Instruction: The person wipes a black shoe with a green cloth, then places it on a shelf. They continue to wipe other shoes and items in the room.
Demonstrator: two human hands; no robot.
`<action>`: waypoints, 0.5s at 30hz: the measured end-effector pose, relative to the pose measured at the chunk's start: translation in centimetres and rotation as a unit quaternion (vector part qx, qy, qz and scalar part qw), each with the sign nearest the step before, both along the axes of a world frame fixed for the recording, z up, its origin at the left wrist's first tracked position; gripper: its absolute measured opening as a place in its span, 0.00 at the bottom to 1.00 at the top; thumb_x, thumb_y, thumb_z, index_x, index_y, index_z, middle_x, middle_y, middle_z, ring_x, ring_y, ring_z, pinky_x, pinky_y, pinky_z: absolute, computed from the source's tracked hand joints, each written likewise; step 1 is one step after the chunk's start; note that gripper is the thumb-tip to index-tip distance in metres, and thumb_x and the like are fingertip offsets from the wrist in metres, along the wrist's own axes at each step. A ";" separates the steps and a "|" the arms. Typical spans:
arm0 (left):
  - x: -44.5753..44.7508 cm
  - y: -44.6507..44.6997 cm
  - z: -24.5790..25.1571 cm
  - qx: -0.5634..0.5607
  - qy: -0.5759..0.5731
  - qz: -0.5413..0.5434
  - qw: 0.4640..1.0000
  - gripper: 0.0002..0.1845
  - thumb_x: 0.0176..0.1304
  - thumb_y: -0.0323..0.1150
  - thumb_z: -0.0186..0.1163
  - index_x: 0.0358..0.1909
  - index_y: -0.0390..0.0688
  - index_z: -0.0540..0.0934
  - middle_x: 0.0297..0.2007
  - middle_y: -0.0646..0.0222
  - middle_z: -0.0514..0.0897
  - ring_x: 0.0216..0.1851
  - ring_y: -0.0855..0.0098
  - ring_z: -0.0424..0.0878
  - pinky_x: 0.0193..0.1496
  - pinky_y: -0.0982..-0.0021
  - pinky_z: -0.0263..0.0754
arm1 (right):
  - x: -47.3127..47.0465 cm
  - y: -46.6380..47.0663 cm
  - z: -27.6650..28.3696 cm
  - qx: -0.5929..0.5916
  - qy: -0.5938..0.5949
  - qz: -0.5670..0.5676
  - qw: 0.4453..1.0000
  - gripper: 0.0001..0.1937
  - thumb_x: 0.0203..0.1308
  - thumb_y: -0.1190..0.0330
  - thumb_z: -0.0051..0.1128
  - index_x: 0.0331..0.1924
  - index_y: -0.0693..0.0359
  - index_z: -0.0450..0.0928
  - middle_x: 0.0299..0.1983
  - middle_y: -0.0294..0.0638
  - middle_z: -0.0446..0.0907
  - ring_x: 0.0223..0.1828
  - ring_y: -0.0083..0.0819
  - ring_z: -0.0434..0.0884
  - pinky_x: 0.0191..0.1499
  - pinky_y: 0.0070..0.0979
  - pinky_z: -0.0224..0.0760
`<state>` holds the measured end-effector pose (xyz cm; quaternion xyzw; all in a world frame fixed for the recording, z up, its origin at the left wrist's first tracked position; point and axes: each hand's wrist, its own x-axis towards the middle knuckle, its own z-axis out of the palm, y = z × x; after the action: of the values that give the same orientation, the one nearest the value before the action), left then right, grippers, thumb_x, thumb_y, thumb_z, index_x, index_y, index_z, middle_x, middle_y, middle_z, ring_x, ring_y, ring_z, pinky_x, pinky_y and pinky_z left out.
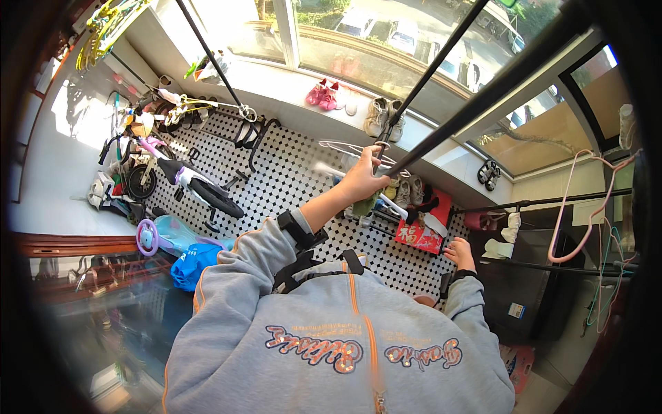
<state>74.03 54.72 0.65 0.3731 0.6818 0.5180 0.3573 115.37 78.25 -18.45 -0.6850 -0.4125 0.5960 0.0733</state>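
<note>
My left hand (362, 178) is raised to a black metal rail (429, 72), its fingers around the rail's lower end beside the hooks of wire hangers (341, 146). Something white and blurred, like a plastic hanger, shows under the palm. My right hand (459, 252) is low on the right, near the corner of a red box (442, 202) with gold characters, its fingers loosely curled with no object visible in them. Dark socks (421, 211) lie on the red box, and several shoes (408, 190) stand beside it.
A child's bicycle (191, 181) and a light blue ride-on toy (173, 233) stand on the left. On the window ledge are pink shoes (323, 95) and beige sneakers (381, 118). A pink hanger (563, 227) hangs at the right; a black post (209, 54) comes down at upper left.
</note>
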 end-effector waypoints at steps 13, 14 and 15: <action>-27.7 -23.8 -11.8 -0.189 -0.232 0.118 0.947 0.13 0.60 0.34 0.58 0.44 0.36 0.77 0.31 0.66 0.82 0.32 0.77 0.79 0.37 0.77 0.73 | -41.4 -20.2 2.0 -0.042 -0.037 0.409 0.911 0.21 0.59 0.51 0.58 0.21 0.60 0.71 0.14 0.31 0.69 0.14 0.23 0.71 0.16 0.23 0.68; -29.1 -24.7 -12.3 -0.187 -0.218 0.129 0.949 0.13 0.59 0.32 0.58 0.43 0.35 0.77 0.32 0.66 0.81 0.33 0.76 0.80 0.37 0.76 0.73 | -43.7 -20.3 2.4 -0.032 -0.015 0.432 0.901 0.20 0.60 0.53 0.57 0.22 0.60 0.71 0.14 0.32 0.68 0.12 0.23 0.70 0.16 0.22 0.67; -30.3 -25.2 -12.7 -0.176 -0.224 0.143 0.948 0.13 0.58 0.31 0.59 0.42 0.33 0.77 0.33 0.66 0.81 0.34 0.75 0.81 0.38 0.75 0.73 | -46.1 -20.6 2.4 -0.019 -0.008 0.421 0.907 0.18 0.61 0.56 0.57 0.22 0.60 0.70 0.14 0.32 0.68 0.11 0.23 0.70 0.16 0.22 0.67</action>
<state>43.74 29.56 -12.03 0.0767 0.7107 0.5055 0.4832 69.29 57.60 -16.05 -0.4530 -0.6522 0.5738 -0.2006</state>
